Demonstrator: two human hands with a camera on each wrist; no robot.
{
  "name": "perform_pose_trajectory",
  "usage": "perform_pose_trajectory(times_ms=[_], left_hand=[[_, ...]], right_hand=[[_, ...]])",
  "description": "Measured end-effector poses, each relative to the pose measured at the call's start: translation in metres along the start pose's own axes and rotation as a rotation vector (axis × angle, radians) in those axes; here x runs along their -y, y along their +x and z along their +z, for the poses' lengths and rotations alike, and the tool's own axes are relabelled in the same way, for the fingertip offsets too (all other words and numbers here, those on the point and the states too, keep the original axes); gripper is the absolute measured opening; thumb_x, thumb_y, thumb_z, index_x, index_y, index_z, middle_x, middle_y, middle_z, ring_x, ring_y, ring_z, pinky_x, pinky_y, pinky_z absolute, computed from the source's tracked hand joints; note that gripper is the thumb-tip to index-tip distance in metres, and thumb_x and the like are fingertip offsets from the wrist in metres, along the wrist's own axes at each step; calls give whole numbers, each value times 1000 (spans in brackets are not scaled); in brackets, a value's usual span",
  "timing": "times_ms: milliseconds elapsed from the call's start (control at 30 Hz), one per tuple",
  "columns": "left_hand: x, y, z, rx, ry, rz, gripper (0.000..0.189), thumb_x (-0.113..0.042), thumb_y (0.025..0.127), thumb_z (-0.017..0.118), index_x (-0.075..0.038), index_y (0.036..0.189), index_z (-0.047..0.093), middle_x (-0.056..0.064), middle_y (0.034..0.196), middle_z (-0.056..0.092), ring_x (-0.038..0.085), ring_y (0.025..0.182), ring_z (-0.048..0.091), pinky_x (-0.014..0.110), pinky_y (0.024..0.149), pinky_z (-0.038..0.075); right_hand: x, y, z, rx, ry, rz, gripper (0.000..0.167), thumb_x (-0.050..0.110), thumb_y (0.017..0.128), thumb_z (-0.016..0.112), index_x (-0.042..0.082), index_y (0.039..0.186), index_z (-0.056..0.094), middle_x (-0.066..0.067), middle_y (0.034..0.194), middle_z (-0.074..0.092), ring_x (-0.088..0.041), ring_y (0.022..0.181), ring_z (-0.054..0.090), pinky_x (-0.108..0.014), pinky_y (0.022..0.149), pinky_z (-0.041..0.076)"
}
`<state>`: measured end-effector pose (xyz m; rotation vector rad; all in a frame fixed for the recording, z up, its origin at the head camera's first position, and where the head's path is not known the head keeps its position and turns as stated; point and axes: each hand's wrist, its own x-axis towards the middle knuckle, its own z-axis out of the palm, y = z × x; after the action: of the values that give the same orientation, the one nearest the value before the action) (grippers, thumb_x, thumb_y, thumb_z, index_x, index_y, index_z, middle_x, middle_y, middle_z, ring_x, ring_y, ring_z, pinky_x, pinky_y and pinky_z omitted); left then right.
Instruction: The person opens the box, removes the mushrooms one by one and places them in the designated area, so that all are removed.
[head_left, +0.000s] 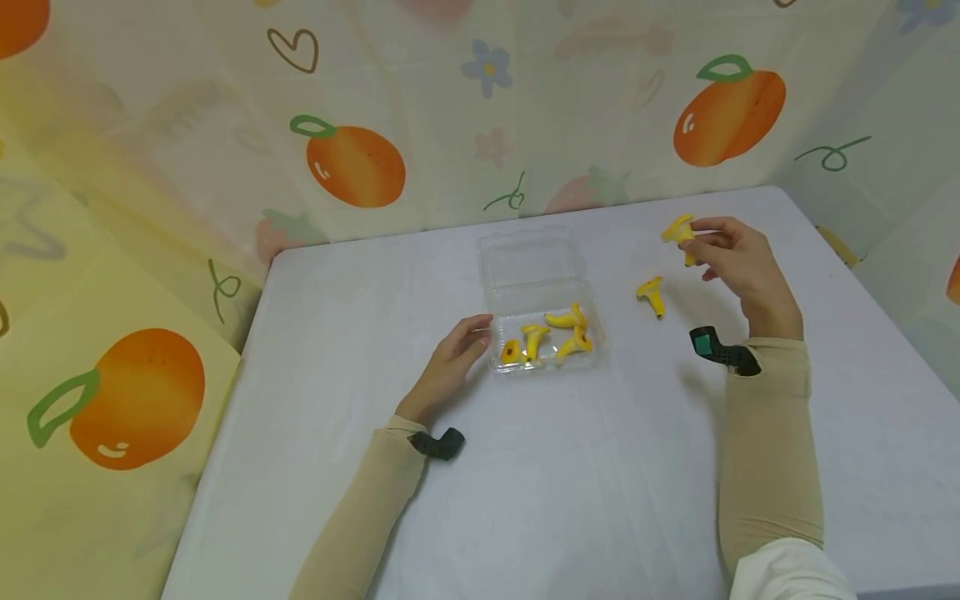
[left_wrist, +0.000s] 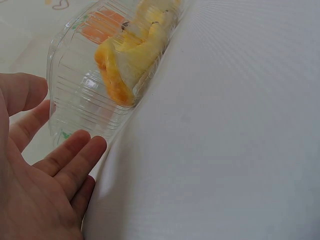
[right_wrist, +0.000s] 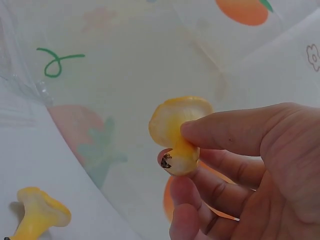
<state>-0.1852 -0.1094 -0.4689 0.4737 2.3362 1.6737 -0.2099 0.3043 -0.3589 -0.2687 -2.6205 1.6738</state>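
My right hand (head_left: 735, 254) pinches a yellow trumpet-shaped mushroom (head_left: 679, 229) between thumb and fingers, raised above the table's back right. In the right wrist view, the mushroom (right_wrist: 175, 122) shows a pale, wide cap and a dark spot at the stem end. A second yellow mushroom (head_left: 651, 295) lies on the table below that hand. Several more mushrooms (head_left: 533, 340) are inside a clear plastic clamshell box (head_left: 543, 367), its lid laid back. With loosely bent fingers, my left hand (head_left: 448, 360) is at the box's left edge; the left wrist view shows its fingertips against the clear wall (left_wrist: 75, 100).
A white cloth covers the table (head_left: 585, 492). Behind it hangs a curtain (head_left: 450, 158) printed with oranges and flowers, which also runs down the left side. Each wrist carries a small black camera mount (head_left: 723, 352).
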Motion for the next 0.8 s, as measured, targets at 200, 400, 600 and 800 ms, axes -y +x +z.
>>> perform_pose_trajectory(times_ms=[200, 400, 600, 800], left_hand=[[0, 0, 0, 5, -12, 6, 42, -17, 106, 51, -11, 148, 46, 11, 154, 49, 31, 141, 50, 48, 123, 35], [0, 0, -1, 3, -4, 4, 43, -18, 106, 51, -12, 148, 46, 9, 153, 49, 29, 140, 51, 48, 123, 35], [0, 0, -1, 10, -10, 12, 43, -18, 106, 51, -11, 149, 45, 10, 154, 48, 30, 141, 50, 48, 123, 35], [0, 0, -1, 6, -12, 12, 42, -18, 106, 51, -12, 148, 46, 9, 154, 49, 29, 140, 51, 48, 122, 35]], right_hand=[[-6, 1, -2, 7, -17, 26, 38, 34, 101, 61, 15, 133, 53, 35, 81, 62, 4, 77, 60, -17, 66, 51], [-9, 2, -6, 26, -11, 47, 44, 37, 101, 61, 15, 137, 50, 34, 82, 63, 3, 79, 60, -17, 67, 52], [-12, 2, -10, 35, -55, 61, 58, 40, 101, 59, 6, 146, 42, 33, 82, 62, 1, 79, 60, -18, 68, 54], [-15, 3, -13, 45, -70, 70, 61, 40, 101, 58, 7, 148, 39, 34, 80, 61, 2, 78, 60, -18, 70, 54]])
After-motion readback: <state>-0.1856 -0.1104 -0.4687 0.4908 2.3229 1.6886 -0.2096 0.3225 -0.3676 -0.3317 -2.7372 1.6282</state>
